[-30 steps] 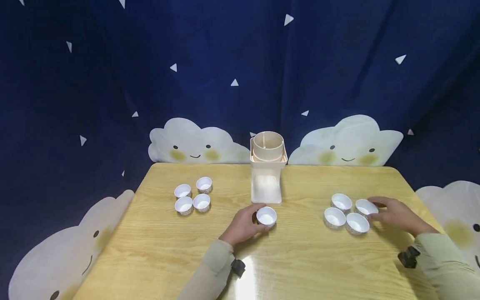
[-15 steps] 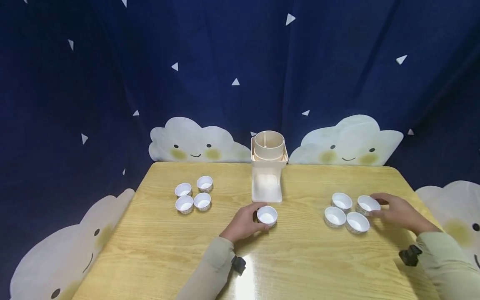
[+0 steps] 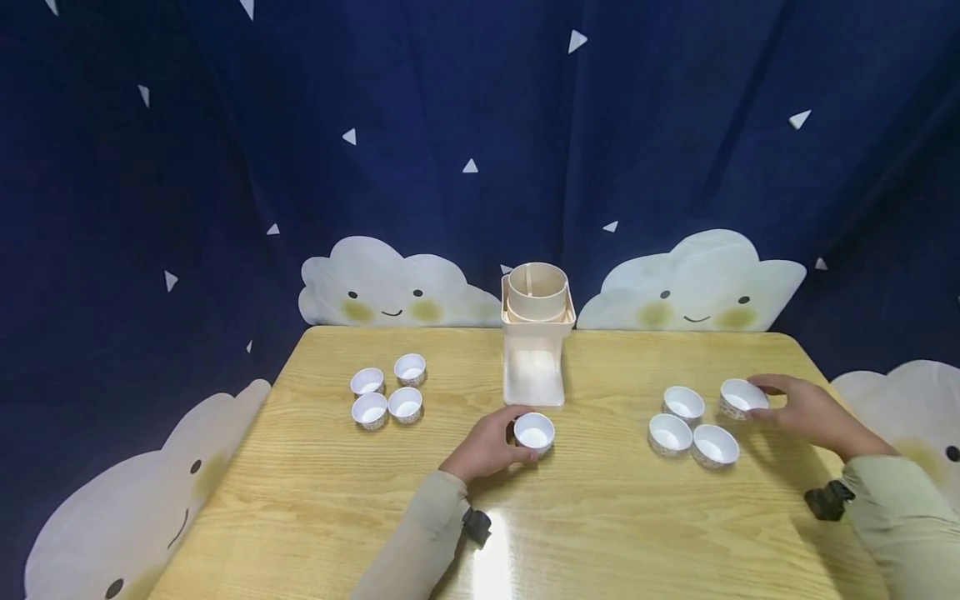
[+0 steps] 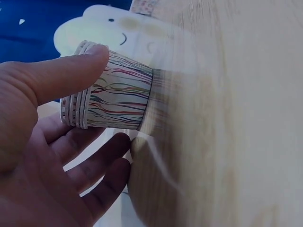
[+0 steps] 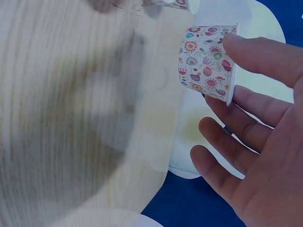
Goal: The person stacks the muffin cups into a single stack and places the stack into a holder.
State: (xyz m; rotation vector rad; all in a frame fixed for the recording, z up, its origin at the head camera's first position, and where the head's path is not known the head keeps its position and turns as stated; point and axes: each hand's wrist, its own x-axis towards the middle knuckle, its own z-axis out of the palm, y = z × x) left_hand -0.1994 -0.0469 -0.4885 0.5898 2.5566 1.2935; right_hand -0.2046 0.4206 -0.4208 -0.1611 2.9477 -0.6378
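In the head view my left hand (image 3: 486,450) rests mid-table, gripping a white-lined paper baking cup (image 3: 534,432). The left wrist view shows this as a nested stack of paper cups (image 4: 120,92) with wavy coloured stripes and several layered rims, thumb on the rim side and base at the table. At the right, my right hand (image 3: 813,414) pinches a single floral paper cup (image 3: 742,397) by its rim, held over the tabletop. Red and teal flowers cover its wall in the right wrist view. Close to its left stand three more cups (image 3: 670,435).
Behind the striped stack stands a beige plastic holder (image 3: 532,367) with a round open top. Several white-lined cups (image 3: 370,410) are grouped at the table's left. A dark blue curtain (image 3: 450,100) with cloud prints hangs behind the wooden table (image 3: 300,517).
My right hand has lifted the floral cup and moved it slightly back and to the right, away from the three beside it. The left hand and its stack stay put.
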